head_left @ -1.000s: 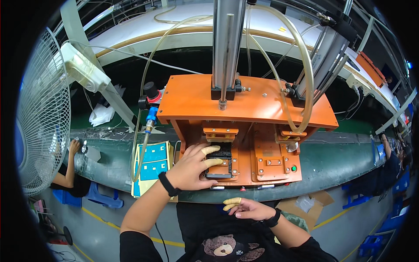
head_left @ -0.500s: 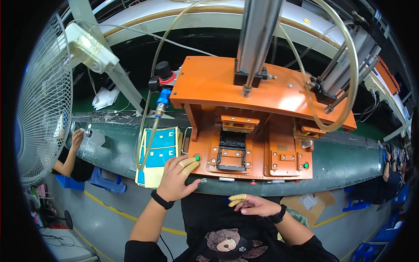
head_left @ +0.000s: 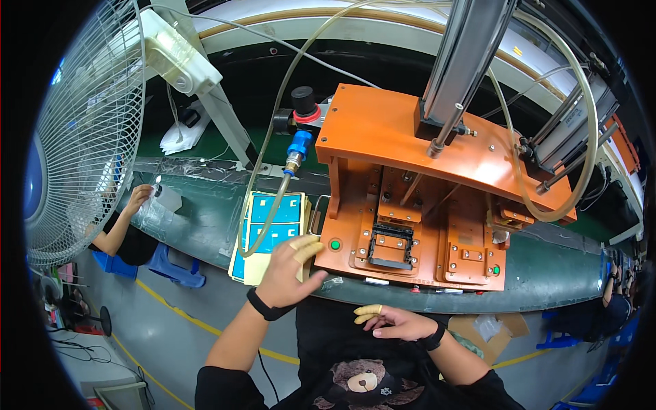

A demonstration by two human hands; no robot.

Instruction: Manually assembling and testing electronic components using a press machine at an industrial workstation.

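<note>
Black frame sits flat in the left-hand seat of my orange press, set back a little from the base's front edge. Long axis runs front to back, about square with the press base; near rail faces me, far end goes in under the orange block, so can't see where it ends. Press stands along the near edge of the green worktop.

My left hand: empty, thumb spread away from the fingers, back of the hand up. Fingertips just left of the green button at the base's front left corner, apart from it. Hand covers the near right corner of the stack of blue cards in view; can't tell if it touches it.

My right hand: short of the worktop's near edge, over my shirt, nothing gripped, fingers loosely bent, thumb apart from them. Yellow finger covers on it, some on the left too.

Right-hand seat holds no frame. Second green button at the base's front right corner.
</note>
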